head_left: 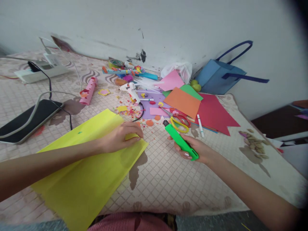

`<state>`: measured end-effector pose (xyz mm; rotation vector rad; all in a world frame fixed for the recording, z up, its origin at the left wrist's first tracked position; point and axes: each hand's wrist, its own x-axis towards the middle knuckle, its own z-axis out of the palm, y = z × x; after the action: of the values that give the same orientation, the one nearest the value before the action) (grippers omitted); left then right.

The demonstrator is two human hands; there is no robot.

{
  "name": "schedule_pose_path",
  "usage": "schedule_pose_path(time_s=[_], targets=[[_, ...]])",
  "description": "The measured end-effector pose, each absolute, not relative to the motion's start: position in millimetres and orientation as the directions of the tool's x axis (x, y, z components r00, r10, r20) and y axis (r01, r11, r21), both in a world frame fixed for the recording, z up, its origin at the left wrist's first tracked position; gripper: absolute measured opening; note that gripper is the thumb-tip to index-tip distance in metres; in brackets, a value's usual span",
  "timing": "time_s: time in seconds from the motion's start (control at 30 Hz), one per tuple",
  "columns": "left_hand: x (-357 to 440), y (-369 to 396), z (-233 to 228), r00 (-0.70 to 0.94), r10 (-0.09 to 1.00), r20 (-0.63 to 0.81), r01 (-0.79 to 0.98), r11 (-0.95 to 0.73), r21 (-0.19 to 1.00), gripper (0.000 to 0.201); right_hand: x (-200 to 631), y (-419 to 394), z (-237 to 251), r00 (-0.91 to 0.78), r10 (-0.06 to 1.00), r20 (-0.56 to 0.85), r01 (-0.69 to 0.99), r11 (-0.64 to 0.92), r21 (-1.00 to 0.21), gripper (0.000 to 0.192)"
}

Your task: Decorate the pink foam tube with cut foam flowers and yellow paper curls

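1. Fingers of your left hand (125, 136) press flat, open, on the yellow paper sheet (89, 163), pinning it at frame centre.
2. Your right hand (194, 149) grips the green utility knife (180, 141), tip toward the scissors (179, 122) above.

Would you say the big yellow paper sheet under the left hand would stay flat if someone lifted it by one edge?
Probably not. The yellow sheet looks thin, creased and already bowed, so it would likely droop. It seems light: the left hand pressing one corner appears enough to hold it, and a push might slide it on the mat.
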<state>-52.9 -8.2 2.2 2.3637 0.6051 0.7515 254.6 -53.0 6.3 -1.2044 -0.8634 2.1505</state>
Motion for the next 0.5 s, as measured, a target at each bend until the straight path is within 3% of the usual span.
schedule_pose_path(time_s=[0.2, 0.5], targets=[[-53, -8, 2, 0.743, 0.561, 0.364, 0.233, -0.727, 0.645, 0.018, 255, -60, 4, -0.478, 0.738, -0.477, -0.167, -0.609, -0.775, 0.028], [-53, -9, -1, 0.75, 0.556, 0.36, 0.233, -0.731, 0.642, 0.019, 254, -72, 0, -0.386, 0.812, -0.438, -0.031, -0.486, -0.873, 0.031]])
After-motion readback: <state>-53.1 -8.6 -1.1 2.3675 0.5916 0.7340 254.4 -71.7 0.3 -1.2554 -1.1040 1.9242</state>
